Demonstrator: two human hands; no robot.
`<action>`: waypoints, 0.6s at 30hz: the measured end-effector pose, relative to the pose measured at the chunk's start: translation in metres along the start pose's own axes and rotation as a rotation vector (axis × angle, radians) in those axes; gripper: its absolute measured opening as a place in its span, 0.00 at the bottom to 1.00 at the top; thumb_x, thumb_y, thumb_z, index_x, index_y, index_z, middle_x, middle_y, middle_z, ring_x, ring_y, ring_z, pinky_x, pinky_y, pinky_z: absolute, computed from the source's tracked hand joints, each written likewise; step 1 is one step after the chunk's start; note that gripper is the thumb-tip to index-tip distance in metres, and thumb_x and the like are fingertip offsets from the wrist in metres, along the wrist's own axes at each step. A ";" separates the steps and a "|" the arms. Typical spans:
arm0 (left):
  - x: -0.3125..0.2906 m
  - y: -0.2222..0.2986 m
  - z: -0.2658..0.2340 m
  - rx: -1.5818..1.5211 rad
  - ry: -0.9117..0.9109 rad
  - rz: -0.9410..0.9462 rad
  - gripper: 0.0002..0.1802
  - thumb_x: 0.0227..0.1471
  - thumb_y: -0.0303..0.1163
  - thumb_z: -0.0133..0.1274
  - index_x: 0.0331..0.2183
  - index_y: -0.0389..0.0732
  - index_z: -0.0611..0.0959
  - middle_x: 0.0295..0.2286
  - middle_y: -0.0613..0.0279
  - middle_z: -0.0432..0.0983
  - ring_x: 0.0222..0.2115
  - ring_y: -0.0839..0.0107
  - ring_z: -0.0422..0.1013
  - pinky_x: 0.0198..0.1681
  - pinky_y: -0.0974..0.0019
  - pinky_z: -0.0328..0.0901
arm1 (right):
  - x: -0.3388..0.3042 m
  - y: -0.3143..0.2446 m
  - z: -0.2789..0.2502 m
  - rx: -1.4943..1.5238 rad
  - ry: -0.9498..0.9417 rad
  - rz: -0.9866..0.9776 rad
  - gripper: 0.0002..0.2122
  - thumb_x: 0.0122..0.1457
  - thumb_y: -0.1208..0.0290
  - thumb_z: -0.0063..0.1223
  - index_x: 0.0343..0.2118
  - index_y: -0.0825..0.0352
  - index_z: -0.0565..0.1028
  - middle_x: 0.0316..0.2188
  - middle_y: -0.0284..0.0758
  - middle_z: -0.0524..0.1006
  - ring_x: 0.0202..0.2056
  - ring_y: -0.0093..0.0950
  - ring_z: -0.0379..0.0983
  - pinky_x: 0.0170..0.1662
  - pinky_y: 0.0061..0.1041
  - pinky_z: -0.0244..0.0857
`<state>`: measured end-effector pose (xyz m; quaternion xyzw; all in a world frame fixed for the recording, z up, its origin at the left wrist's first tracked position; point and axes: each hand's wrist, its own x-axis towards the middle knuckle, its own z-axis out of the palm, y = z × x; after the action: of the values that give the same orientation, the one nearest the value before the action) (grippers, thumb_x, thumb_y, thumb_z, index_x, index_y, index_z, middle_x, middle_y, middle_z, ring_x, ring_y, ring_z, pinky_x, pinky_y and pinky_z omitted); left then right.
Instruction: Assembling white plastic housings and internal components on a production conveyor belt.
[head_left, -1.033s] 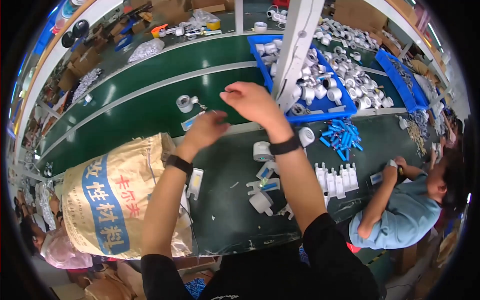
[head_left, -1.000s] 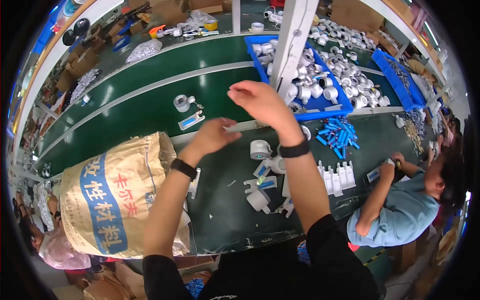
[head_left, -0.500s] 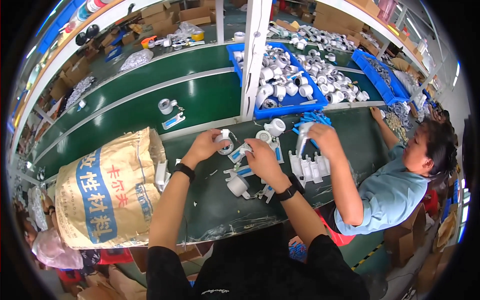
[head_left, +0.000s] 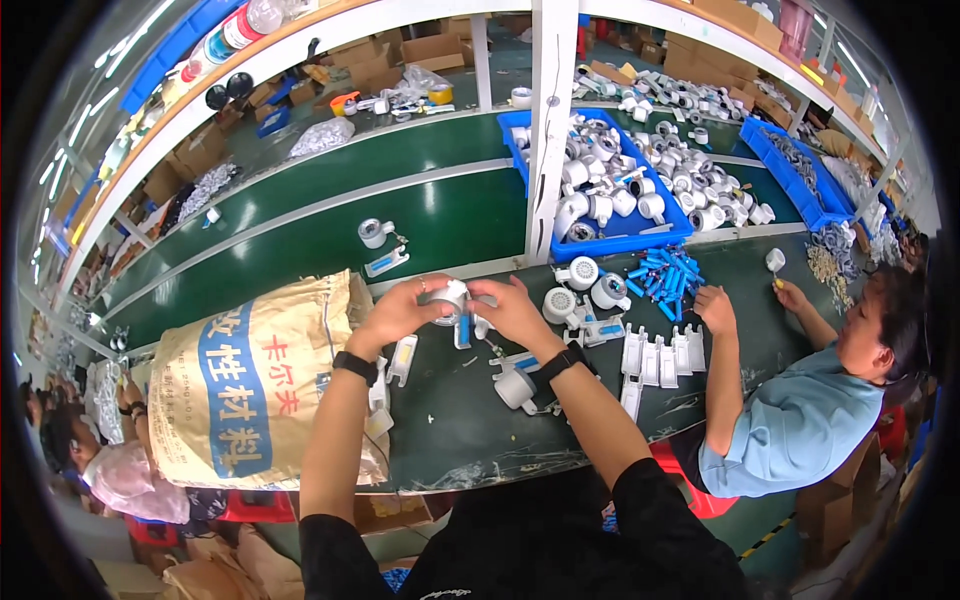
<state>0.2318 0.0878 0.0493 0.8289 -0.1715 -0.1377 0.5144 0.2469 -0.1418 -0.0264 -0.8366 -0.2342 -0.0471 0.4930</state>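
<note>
Over the dark green bench (head_left: 450,440), my left hand (head_left: 400,315) is closed around a white round housing (head_left: 450,302) with a short neck on top. My right hand (head_left: 515,318) pinches the same housing from the other side. Just below it hangs a white handle piece with a blue cylinder cell (head_left: 463,330), partly hidden by my fingers. By my right wrist lies another white housing (head_left: 515,388), wired to its handle piece. Farther right are several housings with grilles (head_left: 560,304) and handle pieces with blue cells (head_left: 603,330).
A large printed sack (head_left: 255,385) stands left. A blue tray (head_left: 625,243) full of housings sits behind a white post (head_left: 548,130). At right, a co-worker (head_left: 790,400) sits by a blue cell pile (head_left: 665,278) and white handle shells (head_left: 660,360). One wired housing (head_left: 375,234) lies on the conveyor.
My hands have come together on the housing; the right hand left the parts on the bench. The co-worker's near hand drew back from the cells, and the view shifted.
</note>
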 end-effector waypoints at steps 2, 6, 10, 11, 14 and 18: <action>-0.001 0.004 -0.013 0.106 0.028 0.055 0.24 0.55 0.30 0.63 0.52 0.35 0.78 0.50 0.59 0.76 0.48 0.72 0.72 0.52 0.66 0.69 | 0.006 -0.011 0.000 0.121 0.016 0.009 0.13 0.59 0.68 0.59 0.47 0.62 0.78 0.41 0.33 0.82 0.44 0.34 0.78 0.60 0.44 0.58; 0.002 0.017 -0.031 0.076 0.071 0.061 0.25 0.54 0.33 0.64 0.52 0.35 0.79 0.49 0.57 0.77 0.48 0.71 0.72 0.51 0.68 0.68 | 0.017 -0.022 0.005 0.388 0.092 0.015 0.13 0.58 0.72 0.62 0.45 0.68 0.77 0.39 0.38 0.82 0.43 0.29 0.79 0.46 0.27 0.71; 0.006 0.024 -0.049 0.172 0.103 0.018 0.26 0.54 0.34 0.64 0.53 0.37 0.79 0.50 0.58 0.77 0.50 0.70 0.71 0.55 0.65 0.65 | 0.034 -0.025 0.007 0.405 0.188 -0.010 0.12 0.57 0.73 0.63 0.42 0.70 0.75 0.37 0.37 0.82 0.41 0.29 0.81 0.44 0.26 0.73; 0.008 0.020 -0.051 0.176 0.107 0.021 0.26 0.54 0.34 0.64 0.53 0.37 0.79 0.50 0.58 0.77 0.50 0.70 0.71 0.55 0.65 0.65 | 0.038 -0.026 0.007 0.402 0.226 0.001 0.12 0.57 0.73 0.63 0.41 0.70 0.74 0.36 0.37 0.82 0.41 0.29 0.81 0.44 0.26 0.73; 0.016 0.014 -0.057 0.205 0.153 0.039 0.29 0.54 0.39 0.64 0.54 0.34 0.78 0.50 0.55 0.77 0.49 0.69 0.73 0.52 0.66 0.67 | 0.052 -0.033 0.000 0.315 0.251 -0.053 0.12 0.56 0.75 0.63 0.40 0.71 0.74 0.34 0.40 0.81 0.37 0.31 0.82 0.40 0.28 0.74; 0.033 0.015 -0.061 0.180 0.183 -0.015 0.30 0.54 0.40 0.64 0.54 0.34 0.77 0.49 0.56 0.78 0.49 0.70 0.73 0.53 0.66 0.66 | 0.070 -0.033 -0.010 0.222 0.272 -0.105 0.10 0.55 0.76 0.62 0.38 0.71 0.73 0.32 0.43 0.80 0.34 0.34 0.82 0.37 0.30 0.74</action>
<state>0.2843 0.1166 0.0878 0.8821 -0.1294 -0.0493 0.4503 0.2961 -0.1129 0.0271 -0.7496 -0.2126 -0.1595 0.6062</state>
